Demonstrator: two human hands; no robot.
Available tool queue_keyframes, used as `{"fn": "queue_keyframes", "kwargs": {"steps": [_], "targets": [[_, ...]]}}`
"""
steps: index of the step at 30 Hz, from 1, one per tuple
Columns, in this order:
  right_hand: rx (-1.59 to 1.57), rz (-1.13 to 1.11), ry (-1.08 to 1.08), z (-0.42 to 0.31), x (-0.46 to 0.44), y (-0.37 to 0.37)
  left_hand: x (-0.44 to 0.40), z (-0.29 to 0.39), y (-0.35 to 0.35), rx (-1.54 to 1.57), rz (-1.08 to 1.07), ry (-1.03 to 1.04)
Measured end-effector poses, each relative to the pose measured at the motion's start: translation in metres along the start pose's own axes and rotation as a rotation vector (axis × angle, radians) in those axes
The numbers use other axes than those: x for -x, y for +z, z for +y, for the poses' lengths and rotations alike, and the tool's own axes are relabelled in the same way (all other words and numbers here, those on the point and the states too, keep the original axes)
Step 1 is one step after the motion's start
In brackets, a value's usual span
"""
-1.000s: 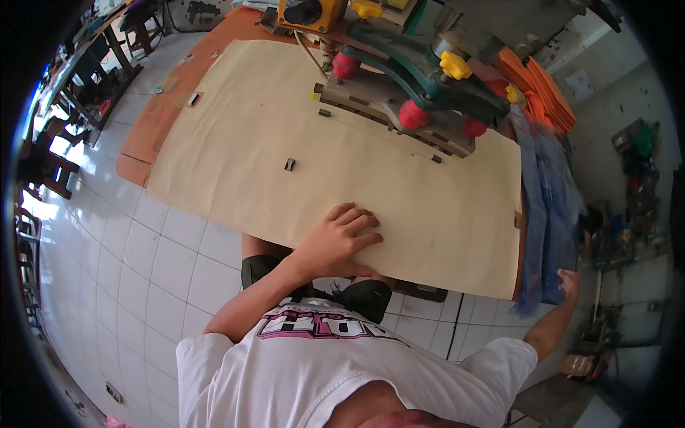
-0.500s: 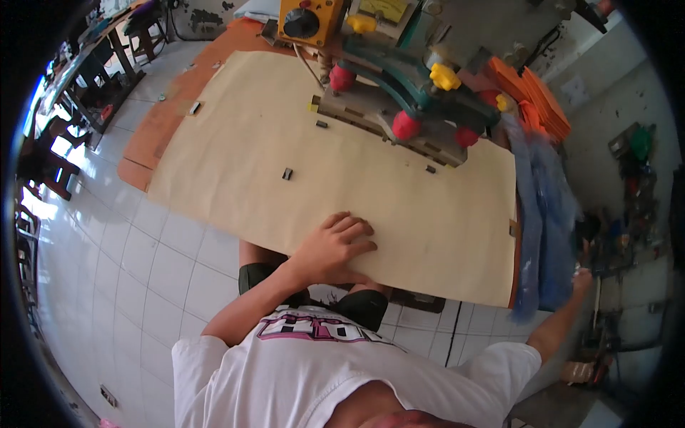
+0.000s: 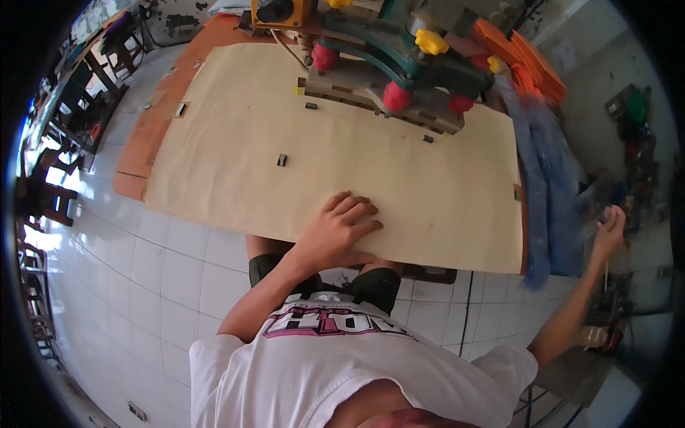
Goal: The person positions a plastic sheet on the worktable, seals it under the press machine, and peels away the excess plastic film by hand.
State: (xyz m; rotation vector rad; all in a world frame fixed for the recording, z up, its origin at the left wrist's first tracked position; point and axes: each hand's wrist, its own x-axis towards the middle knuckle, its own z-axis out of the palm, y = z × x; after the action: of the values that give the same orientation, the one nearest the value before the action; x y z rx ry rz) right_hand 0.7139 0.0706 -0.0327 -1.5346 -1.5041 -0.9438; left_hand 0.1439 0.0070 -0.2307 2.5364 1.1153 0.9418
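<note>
My left hand (image 3: 342, 227) lies flat on the front part of a cream paper-like sheet (image 3: 228, 143), its fingers slightly spread and holding nothing. This sheet covers most of an orange-brown table (image 3: 132, 167). Small dark blocks sit on it, one (image 3: 282, 160) left of the middle and another (image 3: 428, 139) near the machine. Out past the table's right edge, my right hand (image 3: 609, 232) is raised with fingers pinched together. It appears to grip a bluish see-through plastic sheet (image 3: 546, 192) that hangs over that edge; blur hides the exact contact.
A machine with a green arm (image 3: 399, 60), red and yellow knobs and a metal bar stands over the table's back. An orange-yellow control box (image 3: 282, 13) is beside it. Orange folded material (image 3: 521, 57) lies back right. Cluttered tools hang along the right wall.
My right hand has moved up and outward to the right, and the plastic shifts with blur. My left hand stays on the cream sheet. The view has shifted slightly.
</note>
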Motion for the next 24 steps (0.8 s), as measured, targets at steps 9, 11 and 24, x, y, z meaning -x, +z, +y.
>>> {"fn": "queue_keyframes", "kwargs": {"steps": [9, 11, 24], "targets": [[-0.75, -0.302, 0.479, -0.207, 0.193, -0.017, 0.001, 0.0, 0.001, 0.072, 0.031, -0.004], [-0.676, -0.32, 0.53, -0.244, 0.223, -0.021, 0.0, 0.001, 0.0, 0.085, 0.041, -0.006], [-1.38, -0.678, 0.52, -0.377, 0.263, -0.045, 0.051, 0.014, -0.041, 1.018, 0.022, -0.213]]}}
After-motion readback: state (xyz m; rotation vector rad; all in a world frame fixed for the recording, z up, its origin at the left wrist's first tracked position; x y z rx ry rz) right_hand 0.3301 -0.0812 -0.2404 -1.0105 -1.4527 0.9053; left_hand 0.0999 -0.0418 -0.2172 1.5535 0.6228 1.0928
